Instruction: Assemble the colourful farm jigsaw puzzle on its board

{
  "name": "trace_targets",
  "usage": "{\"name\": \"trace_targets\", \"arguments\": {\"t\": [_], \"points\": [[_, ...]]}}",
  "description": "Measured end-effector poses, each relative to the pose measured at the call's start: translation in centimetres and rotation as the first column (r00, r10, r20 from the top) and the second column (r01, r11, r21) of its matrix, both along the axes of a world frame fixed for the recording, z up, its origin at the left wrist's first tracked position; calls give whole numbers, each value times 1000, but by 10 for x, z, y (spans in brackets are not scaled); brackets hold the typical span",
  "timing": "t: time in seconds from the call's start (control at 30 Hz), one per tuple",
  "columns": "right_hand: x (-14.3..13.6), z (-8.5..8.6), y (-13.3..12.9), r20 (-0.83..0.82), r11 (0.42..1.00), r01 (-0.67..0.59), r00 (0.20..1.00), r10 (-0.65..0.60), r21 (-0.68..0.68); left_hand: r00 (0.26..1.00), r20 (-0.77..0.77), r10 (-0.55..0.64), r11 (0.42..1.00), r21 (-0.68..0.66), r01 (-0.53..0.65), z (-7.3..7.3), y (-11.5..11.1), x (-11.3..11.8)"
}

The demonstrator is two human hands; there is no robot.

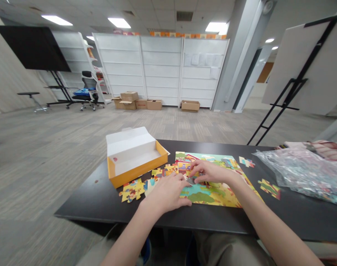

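On the black table (96,205), a colourful jigsaw puzzle (204,197) with a farm-like scene lies flat, largely joined. My left hand (167,190) rests palm down over its left edge, thumb and fingers apart. Bent over the puzzle's middle is my right hand (211,171), its fingers spread and their tips touching the pieces near a grey patch. No piece shows lifted in either hand. Loose puzzle pieces (132,190) lie left of my left hand, partly overlapping. More pieces sit right of the puzzle: a pale one (246,162) and a yellow-green group (269,188).
An open yellow box (139,170) with a white inside stands at the table's back left. A clear plastic bag (304,171) of small pieces covers the right side. Beyond are a whiteboard stand (289,92), cardboard boxes (129,101), an office chair (87,92) and white shelving (161,70).
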State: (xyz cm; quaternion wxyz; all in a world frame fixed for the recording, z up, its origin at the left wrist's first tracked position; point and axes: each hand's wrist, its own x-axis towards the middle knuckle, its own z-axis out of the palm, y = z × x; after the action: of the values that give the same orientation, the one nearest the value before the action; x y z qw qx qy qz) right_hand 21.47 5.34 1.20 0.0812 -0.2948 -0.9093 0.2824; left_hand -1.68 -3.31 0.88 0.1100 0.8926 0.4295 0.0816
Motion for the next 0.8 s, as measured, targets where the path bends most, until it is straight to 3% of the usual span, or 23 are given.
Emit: {"name": "trace_targets", "arguments": {"t": [0.23, 0.37, 0.47, 0.53, 0.6, 0.7, 0.8], "points": [[5, -3, 2, 5, 997, 71, 997, -71, 17, 1000, 21, 3, 1000, -1, -3, -4, 0, 2], [6, -6, 4, 0, 992, 116, 993, -116, 45, 993, 117, 11, 1000, 7, -12, -2, 2, -12], [4, -12, 8, -2, 970, 199, 980, -201, 140, 963, 151, 223, 972, 37, -231, 3, 6, -36], [3, -16, 11, 5, 942, 258, 964, -265, 215, 905, 120, 408, 908, 53, -416, 7, 8, -55], [2, -19, 13, 1, 913, 298, 950, -311, 278, 865, 72, 497, 862, 77, -501, 10, 9, -69], [2, -21, 13, -20, 884, 316, 944, -330, 343, 872, 38, 488, 868, 78, -490, 10, 9, -73], [2, -21, 11, -33, 874, 321, 943, -333, 366, 914, 41, 404, 913, 49, -406, 5, 11, -61]]}}
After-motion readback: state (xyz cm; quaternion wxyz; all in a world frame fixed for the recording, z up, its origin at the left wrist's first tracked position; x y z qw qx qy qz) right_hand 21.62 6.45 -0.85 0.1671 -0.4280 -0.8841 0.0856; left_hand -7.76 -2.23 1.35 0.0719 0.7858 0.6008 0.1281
